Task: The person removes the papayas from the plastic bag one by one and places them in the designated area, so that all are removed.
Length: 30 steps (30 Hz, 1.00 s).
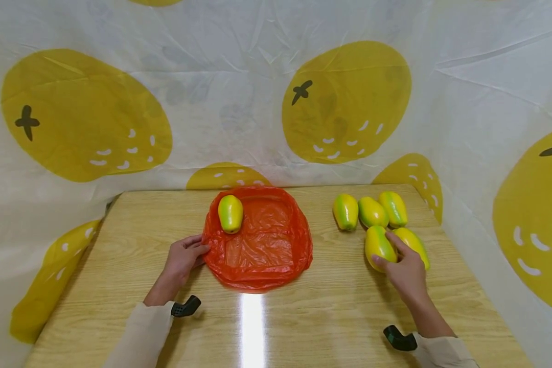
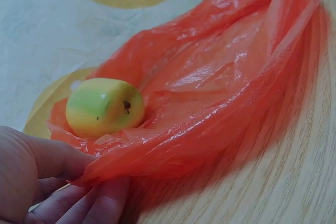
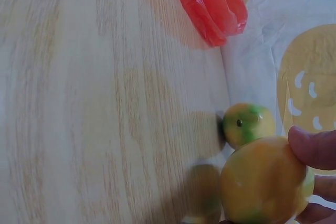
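Observation:
A red plastic bag [image 1: 262,240] lies spread with its mouth up on the table, its rim rolled into a ring. One yellow-green papaya [image 1: 230,214] rests inside it at the left. My left hand [image 1: 184,260] pinches the bag's left rim between thumb and fingers, as the left wrist view shows close up. At the right, my right hand [image 1: 404,266] grips another papaya [image 1: 380,248] with the thumb on its near side. In the right wrist view this papaya [image 3: 265,182] overlaps one behind it.
Around the right hand sit several more papayas: one at the left [image 1: 346,211], one in the middle [image 1: 373,212], one at the back [image 1: 393,208] and one beside the hand [image 1: 413,245]. A fruit-printed sheet [image 1: 230,102] hangs behind the wooden table [image 1: 313,327].

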Each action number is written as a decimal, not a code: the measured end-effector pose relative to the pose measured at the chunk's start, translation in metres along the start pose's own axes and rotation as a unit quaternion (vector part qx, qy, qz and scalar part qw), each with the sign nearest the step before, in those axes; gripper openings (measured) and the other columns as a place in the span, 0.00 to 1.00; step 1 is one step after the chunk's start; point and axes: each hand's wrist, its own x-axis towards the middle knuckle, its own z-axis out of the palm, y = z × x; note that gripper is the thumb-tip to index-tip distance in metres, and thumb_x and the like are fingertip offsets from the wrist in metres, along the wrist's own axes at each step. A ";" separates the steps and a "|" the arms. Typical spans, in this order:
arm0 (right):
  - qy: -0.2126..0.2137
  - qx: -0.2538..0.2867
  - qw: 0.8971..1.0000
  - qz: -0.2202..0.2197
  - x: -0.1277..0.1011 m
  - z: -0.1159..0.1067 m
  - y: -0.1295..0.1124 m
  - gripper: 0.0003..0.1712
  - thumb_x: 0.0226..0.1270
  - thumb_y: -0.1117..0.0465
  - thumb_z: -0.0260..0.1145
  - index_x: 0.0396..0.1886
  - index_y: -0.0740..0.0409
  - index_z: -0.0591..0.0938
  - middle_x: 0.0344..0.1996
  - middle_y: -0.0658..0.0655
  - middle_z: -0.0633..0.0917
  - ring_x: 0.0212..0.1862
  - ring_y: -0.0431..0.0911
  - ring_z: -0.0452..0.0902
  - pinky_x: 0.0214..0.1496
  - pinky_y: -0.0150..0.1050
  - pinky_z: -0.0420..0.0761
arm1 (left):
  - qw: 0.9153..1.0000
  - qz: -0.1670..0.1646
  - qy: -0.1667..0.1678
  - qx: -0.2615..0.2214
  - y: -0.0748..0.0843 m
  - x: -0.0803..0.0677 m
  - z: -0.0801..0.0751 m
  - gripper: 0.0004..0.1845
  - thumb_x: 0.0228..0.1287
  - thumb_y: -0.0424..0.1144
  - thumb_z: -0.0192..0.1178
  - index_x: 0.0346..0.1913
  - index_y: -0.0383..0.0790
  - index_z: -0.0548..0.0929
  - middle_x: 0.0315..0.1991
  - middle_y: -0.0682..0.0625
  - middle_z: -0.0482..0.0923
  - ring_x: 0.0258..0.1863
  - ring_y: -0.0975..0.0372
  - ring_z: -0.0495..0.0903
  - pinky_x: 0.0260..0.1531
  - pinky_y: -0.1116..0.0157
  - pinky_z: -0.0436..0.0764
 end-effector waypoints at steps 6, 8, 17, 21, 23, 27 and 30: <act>-0.004 -0.007 1.000 -0.004 0.000 0.000 0.003 0.46 0.67 0.61 0.74 0.82 0.54 0.64 0.81 0.60 0.65 0.80 0.64 0.57 0.79 0.64 0.63 | 1.000 -0.003 -0.002 -0.005 -0.001 -0.001 0.000 0.27 0.75 0.32 0.60 0.74 0.31 0.71 0.71 0.34 0.75 0.40 0.70 0.86 0.43 0.71 0.89; -0.006 -0.009 1.000 -0.006 0.000 0.001 0.004 0.46 0.67 0.61 0.74 0.82 0.54 0.64 0.81 0.60 0.65 0.80 0.64 0.57 0.79 0.64 0.63 | 1.000 -0.002 -0.003 -0.008 0.000 -0.002 0.000 0.28 0.75 0.33 0.61 0.74 0.31 0.71 0.71 0.34 0.75 0.41 0.70 0.86 0.43 0.71 0.89; -0.013 -0.011 1.000 -0.001 0.001 0.002 0.007 0.47 0.67 0.61 0.73 0.82 0.54 0.63 0.82 0.61 0.63 0.80 0.65 0.57 0.79 0.65 0.62 | 1.000 -0.001 -0.005 -0.003 0.000 0.000 -0.001 0.28 0.75 0.32 0.60 0.75 0.32 0.71 0.72 0.34 0.74 0.41 0.70 0.86 0.43 0.72 0.89; -0.012 -0.016 1.000 -0.003 0.003 0.002 0.008 0.47 0.68 0.60 0.73 0.82 0.54 0.63 0.81 0.64 0.64 0.79 0.65 0.58 0.78 0.66 0.62 | 1.000 0.003 -0.006 -0.005 0.000 0.000 0.000 0.28 0.76 0.32 0.60 0.75 0.32 0.70 0.72 0.34 0.74 0.41 0.71 0.86 0.42 0.72 0.89; -0.011 -0.019 1.000 -0.005 0.003 0.002 0.008 0.46 0.68 0.60 0.73 0.82 0.54 0.63 0.81 0.65 0.64 0.79 0.66 0.59 0.78 0.66 0.62 | 1.000 0.005 -0.005 -0.007 0.001 -0.001 0.000 0.28 0.75 0.32 0.60 0.75 0.31 0.70 0.71 0.34 0.74 0.40 0.71 0.86 0.42 0.72 0.88; -0.010 -0.026 1.000 -0.006 0.003 0.002 0.008 0.46 0.68 0.60 0.73 0.82 0.55 0.63 0.80 0.67 0.65 0.79 0.67 0.59 0.78 0.66 0.63 | 1.000 0.004 -0.003 -0.005 0.001 -0.001 0.001 0.28 0.75 0.32 0.60 0.74 0.31 0.71 0.71 0.34 0.75 0.40 0.71 0.85 0.41 0.73 0.88; -0.011 -0.035 0.999 -0.007 0.003 0.002 0.009 0.46 0.67 0.60 0.73 0.82 0.55 0.63 0.80 0.68 0.65 0.79 0.68 0.59 0.77 0.67 0.63 | 1.000 0.001 -0.002 -0.002 0.000 -0.001 0.000 0.27 0.76 0.32 0.59 0.75 0.32 0.71 0.71 0.34 0.75 0.40 0.71 0.86 0.42 0.72 0.88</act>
